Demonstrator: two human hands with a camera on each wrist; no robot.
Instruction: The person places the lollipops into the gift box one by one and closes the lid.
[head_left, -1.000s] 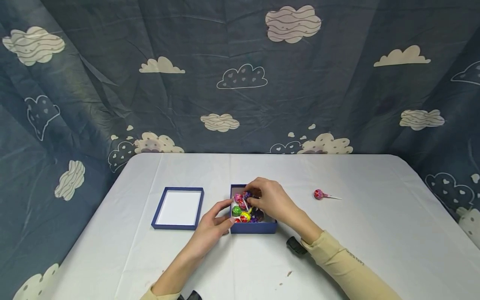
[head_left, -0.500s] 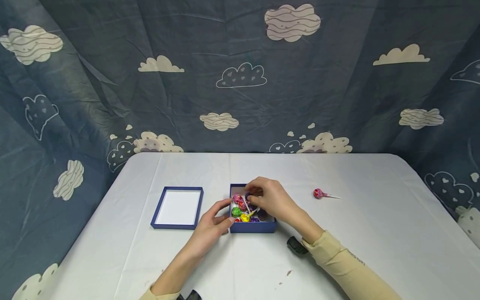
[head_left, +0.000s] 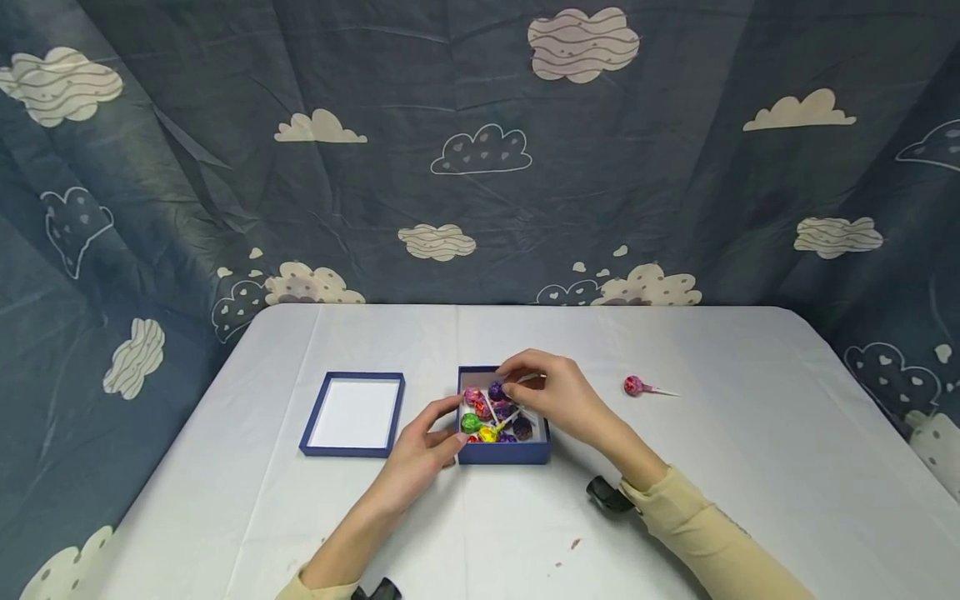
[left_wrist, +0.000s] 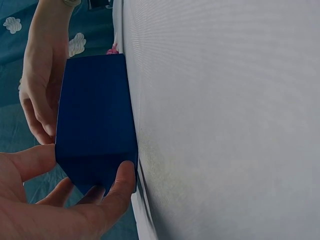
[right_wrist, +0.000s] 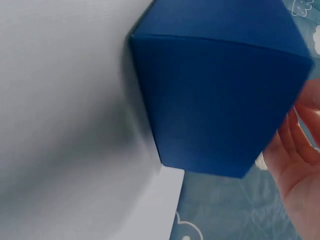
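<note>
An open blue box (head_left: 501, 452) holds several wrapped lollipops: pink (head_left: 472, 395), green (head_left: 471, 422), yellow (head_left: 489, 434) and purple (head_left: 497, 390). My left hand (head_left: 438, 425) grips the box's front left corner, thumb on the left wall. The left wrist view shows that thumb (left_wrist: 121, 184) pressed against the blue box (left_wrist: 95, 120). My right hand (head_left: 516, 377) hovers over the back right of the box and pinches a white stick beside the purple lollipop. In the right wrist view the blue box (right_wrist: 220, 100) fills the frame, with part of my right hand's fingers (right_wrist: 299, 150) beside it.
The box's blue lid (head_left: 352, 414) lies upside down, white inside up, left of the box. A loose pink lollipop (head_left: 634, 385) lies on the white table (head_left: 750, 467) to the right. A cloud-print curtain (head_left: 480, 150) hangs behind the table.
My right hand has risen a little and shifted back and to the right, uncovering more of the lollipops. The left hand and the box have stayed put.
</note>
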